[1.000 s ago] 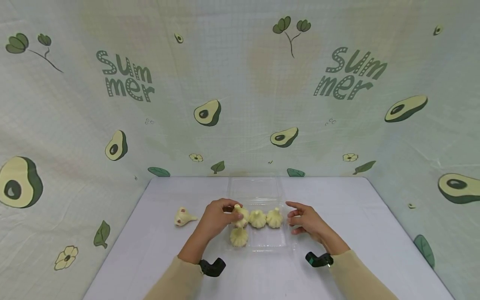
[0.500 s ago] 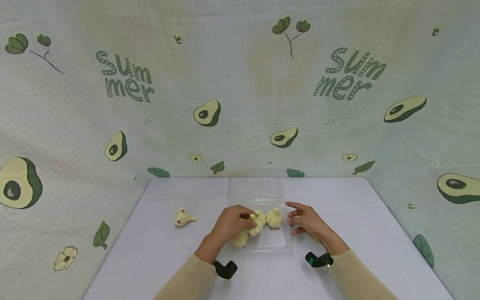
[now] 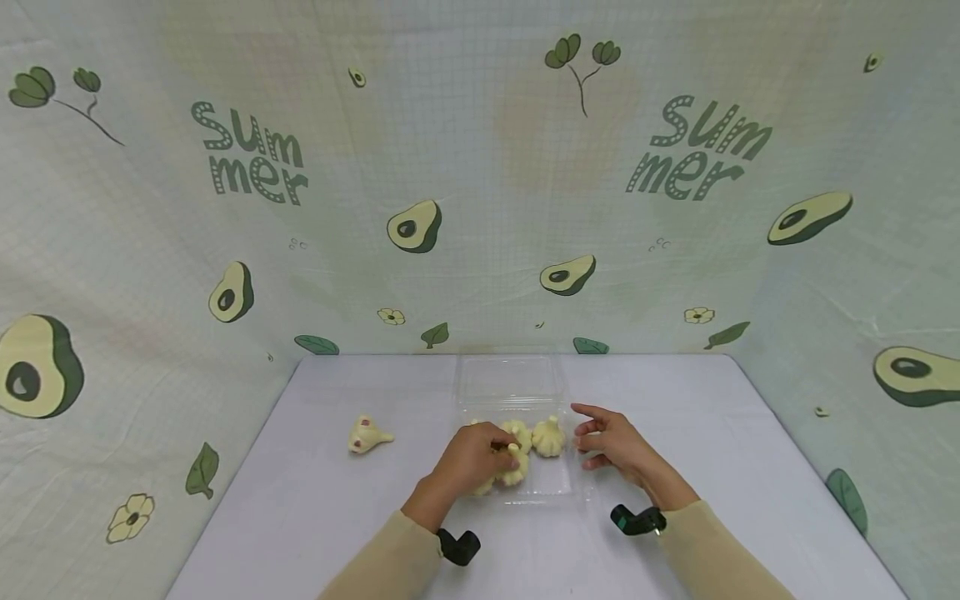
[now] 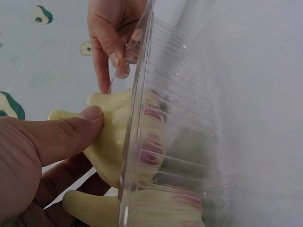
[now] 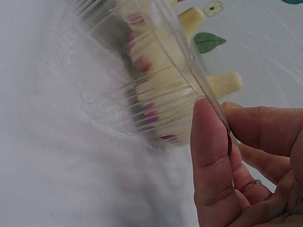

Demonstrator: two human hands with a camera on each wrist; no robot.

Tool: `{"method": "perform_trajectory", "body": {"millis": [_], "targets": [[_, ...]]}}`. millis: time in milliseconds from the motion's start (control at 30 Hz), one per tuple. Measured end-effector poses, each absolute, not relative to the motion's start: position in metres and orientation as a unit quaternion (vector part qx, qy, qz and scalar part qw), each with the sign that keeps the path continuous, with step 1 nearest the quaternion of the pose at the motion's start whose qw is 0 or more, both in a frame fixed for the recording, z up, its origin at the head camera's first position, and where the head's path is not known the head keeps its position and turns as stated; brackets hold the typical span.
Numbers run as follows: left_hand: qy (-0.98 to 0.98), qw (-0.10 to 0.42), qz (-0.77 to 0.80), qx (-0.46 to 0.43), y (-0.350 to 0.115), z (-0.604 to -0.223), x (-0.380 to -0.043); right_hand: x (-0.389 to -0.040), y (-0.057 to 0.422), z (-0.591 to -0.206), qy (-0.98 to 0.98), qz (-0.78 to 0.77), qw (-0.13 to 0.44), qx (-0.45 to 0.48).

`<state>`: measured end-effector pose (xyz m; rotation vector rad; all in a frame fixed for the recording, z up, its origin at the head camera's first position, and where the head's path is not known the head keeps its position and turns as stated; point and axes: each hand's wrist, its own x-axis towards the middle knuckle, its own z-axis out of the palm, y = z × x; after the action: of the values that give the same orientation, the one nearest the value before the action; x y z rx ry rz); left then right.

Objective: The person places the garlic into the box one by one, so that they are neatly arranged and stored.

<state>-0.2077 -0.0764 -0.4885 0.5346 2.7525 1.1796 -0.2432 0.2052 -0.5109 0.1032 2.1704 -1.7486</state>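
From where I stand, L hand (image 3: 468,457) has its fingers round a garlic bulb (image 3: 516,473) in the front of the clear plastic box (image 3: 551,481), other bulbs (image 3: 550,437) close by. R hand (image 3: 617,442): fingers pinching the box's R rim. Lid (image 3: 510,379) lies open behind. One loose garlic (image 3: 365,435) on the bench (image 3: 660,400), well L of box.
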Motion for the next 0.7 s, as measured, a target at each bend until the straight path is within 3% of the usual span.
{"method": "perform_trajectory", "body": {"millis": [700], "targets": [[0.896, 0.057, 0.398, 0.188, -0.075, -0.502, -0.205, -0.242, 0.204, -0.51, 0.766, -0.617, 0.179, 0.032]]}}
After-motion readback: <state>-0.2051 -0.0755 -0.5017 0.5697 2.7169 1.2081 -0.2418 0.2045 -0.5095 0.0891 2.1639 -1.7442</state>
